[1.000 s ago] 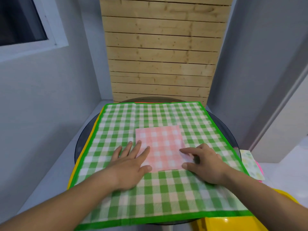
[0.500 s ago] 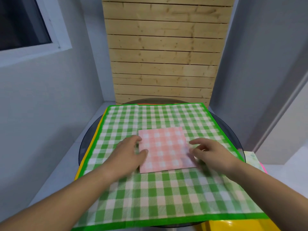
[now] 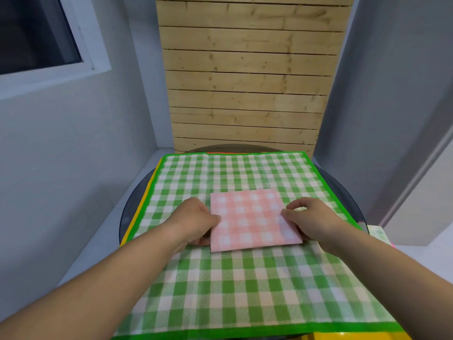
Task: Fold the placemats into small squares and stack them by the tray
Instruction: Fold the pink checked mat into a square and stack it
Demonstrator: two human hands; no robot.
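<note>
A pink checked placemat [image 3: 252, 219], folded into a small square, lies on top of a large unfolded green checked placemat [image 3: 245, 285]. My left hand [image 3: 196, 220] pinches the pink square's left edge, thumb on top and fingers beneath. My right hand [image 3: 311, 219] grips its right edge in the same way. Orange and yellow edges of other placemats [image 3: 149, 190] peek out under the green one at the left and far side. The tray is not clearly in view.
The placemats cover a round dark glass table [image 3: 343, 182]. A pale patterned folded piece [image 3: 378, 235] lies off the table's right edge. A yellow object [image 3: 348, 336] shows at the bottom right. Grey walls and a wooden slat panel [image 3: 247, 77] close in behind.
Both hands went from pressing flat on the pink square to curling around its left and right edges and gripping them. The camera view shifted slightly.
</note>
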